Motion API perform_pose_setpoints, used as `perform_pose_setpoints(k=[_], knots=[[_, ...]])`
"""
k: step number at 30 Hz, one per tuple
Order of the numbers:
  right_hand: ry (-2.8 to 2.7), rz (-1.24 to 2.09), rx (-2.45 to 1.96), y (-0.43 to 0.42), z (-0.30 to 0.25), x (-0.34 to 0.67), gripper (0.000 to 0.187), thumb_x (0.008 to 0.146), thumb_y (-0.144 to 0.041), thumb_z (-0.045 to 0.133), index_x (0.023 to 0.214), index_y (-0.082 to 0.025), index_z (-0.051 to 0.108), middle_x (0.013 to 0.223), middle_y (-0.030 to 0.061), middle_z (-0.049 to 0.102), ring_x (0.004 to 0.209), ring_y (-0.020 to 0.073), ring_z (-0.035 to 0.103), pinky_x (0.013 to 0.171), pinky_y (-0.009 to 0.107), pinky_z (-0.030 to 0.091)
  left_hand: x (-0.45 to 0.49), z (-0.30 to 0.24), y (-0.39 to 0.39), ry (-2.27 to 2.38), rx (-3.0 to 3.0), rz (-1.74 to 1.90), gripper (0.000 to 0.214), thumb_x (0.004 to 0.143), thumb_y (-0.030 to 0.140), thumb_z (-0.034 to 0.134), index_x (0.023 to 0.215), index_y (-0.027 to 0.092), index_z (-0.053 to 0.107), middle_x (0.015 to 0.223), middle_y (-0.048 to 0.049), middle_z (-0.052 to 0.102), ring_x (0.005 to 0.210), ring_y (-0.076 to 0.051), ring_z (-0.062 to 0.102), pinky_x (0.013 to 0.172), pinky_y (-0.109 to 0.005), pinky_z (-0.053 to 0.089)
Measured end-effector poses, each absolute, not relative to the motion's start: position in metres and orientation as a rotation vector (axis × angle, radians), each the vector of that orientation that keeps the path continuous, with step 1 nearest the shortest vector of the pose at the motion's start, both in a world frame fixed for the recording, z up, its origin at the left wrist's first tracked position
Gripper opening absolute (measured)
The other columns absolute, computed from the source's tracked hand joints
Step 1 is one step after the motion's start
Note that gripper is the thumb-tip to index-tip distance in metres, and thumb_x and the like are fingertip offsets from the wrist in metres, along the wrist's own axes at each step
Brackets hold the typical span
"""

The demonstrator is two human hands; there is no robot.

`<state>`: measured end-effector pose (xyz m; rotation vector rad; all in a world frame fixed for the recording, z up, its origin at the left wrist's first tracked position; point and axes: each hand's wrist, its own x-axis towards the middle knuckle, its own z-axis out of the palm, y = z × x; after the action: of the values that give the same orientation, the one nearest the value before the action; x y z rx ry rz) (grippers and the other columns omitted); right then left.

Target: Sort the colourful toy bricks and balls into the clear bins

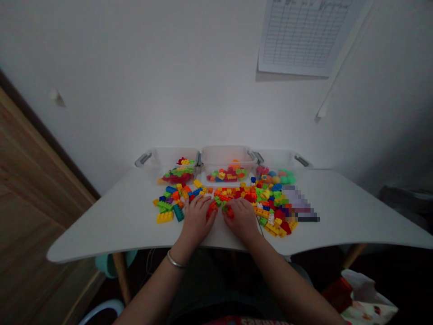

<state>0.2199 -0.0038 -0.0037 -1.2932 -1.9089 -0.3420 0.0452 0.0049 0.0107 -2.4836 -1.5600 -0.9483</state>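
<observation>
Low over the front middle of the white table (118, 225), my left hand (196, 219) has its fingers curled round a red toy brick (212, 209). My right hand (241, 219), close beside it, is closed on another red brick (230, 211). Small green bricks (218, 201) lie between the two hands. A loose spread of colourful building bricks reaches out on both sides, with a yellow brick (165, 217) and a teal brick (178, 212) left of my left hand. More yellow bricks (273, 229) lie right of my right hand. My fingers partly hide both held bricks.
Three clear plastic bins stand along the wall: a left bin (162, 155) and a middle bin (226, 155) with bricks, and a right bin (280, 157) with rounded coloured pieces. A pixelated flat object (299, 203) lies at the right. A printed chart (301, 38) hangs above.
</observation>
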Motion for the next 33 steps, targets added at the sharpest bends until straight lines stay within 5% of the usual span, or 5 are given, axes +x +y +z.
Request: perform_pose_setpoints(k=[5,13,24,33], knots=[[-1.906,-0.335,-1.216,-0.001,-0.007,0.222,0.010,0.081,-0.018,0.060,0.090,-0.019,0.063,0.086,0.0052,0.069,0.086,0.0222,0.059,0.082,0.035,0.045,0.062,0.022,0.004,-1.625,-2.609,-0.997,0.022,0.085,0.032,0.057,0.100,0.021,0.070,0.092,-0.0063,0.072,0.093,-0.024,0.060,0.089,-0.042,0.045],[-1.926,-0.298,-1.234,-0.001,-0.004,0.226,0.011,0.083,-0.019,0.059,0.093,-0.019,0.064,0.090,0.0070,0.069,0.089,0.0234,0.059,0.085,0.038,0.046,0.068,0.031,0.020,-1.654,-2.661,-0.965,0.012,0.082,0.027,0.062,0.090,0.021,0.069,0.088,-0.0043,0.072,0.089,-0.024,0.062,0.085,-0.041,0.045],[-1.928,-0.180,-1.274,-0.004,-0.001,0.228,0.017,0.082,-0.015,0.055,0.097,-0.019,0.064,0.093,0.0081,0.068,0.094,0.0236,0.058,0.089,0.038,0.045,0.014,0.061,0.076,-1.572,-2.053,-2.127,0.025,0.084,0.033,0.054,0.103,0.019,0.062,0.096,-0.0044,0.067,0.084,-0.016,0.063,0.079,-0.031,0.052],[-1.990,-0.243,-1.292,-0.006,0.001,0.223,0.014,0.082,-0.016,0.057,0.093,-0.019,0.067,0.089,0.0062,0.069,0.090,0.0238,0.056,0.092,0.039,0.041,-0.018,0.093,0.126,-1.749,-1.924,-1.650,0.021,0.080,0.019,0.049,0.087,0.018,0.069,0.098,-0.0060,0.070,0.099,-0.021,0.061,0.095,-0.035,0.045]])
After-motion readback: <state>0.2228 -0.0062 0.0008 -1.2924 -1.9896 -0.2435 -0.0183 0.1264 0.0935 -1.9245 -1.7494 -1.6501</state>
